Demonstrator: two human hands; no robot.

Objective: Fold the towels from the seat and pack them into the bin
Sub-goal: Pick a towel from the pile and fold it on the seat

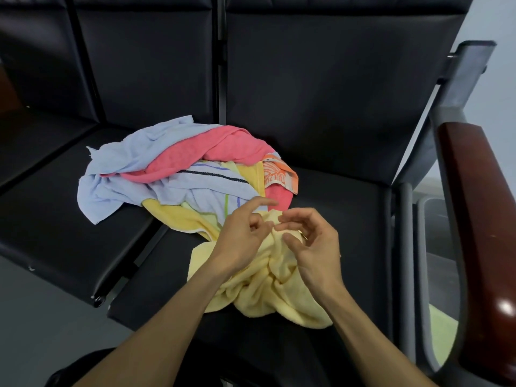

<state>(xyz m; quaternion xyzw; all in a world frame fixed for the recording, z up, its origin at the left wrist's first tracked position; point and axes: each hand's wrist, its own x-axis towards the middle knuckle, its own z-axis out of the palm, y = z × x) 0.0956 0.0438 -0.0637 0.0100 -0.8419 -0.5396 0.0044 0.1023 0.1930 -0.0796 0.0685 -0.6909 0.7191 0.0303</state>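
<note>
Black padded seats in a joined row fill the head view, with a wood-topped armrest at the right edge. On the seat cushion a heap of towels sprawls across the seam between two seats: pale blue, pink, striped, an orange-patterned corner. Nearer the camera a pale yellow towel lies bunched and twisted, one end running back under the heap, the other spilling toward the seat's front edge (so its long axis runs roughly away from the person).

Both hands sit at the far, upper bunch of that yellow towel. The left hand has its index finger stretched out and the others curled in against the cloth; whether it actually pinches a fold I cannot tell. The right hand hovers just beside it, fingers loosely curved, apparently holding nothing. The towel lies directly below and between them, equally near to each.

No bin can be made out with any certainty; folding looks barely begun.
</note>
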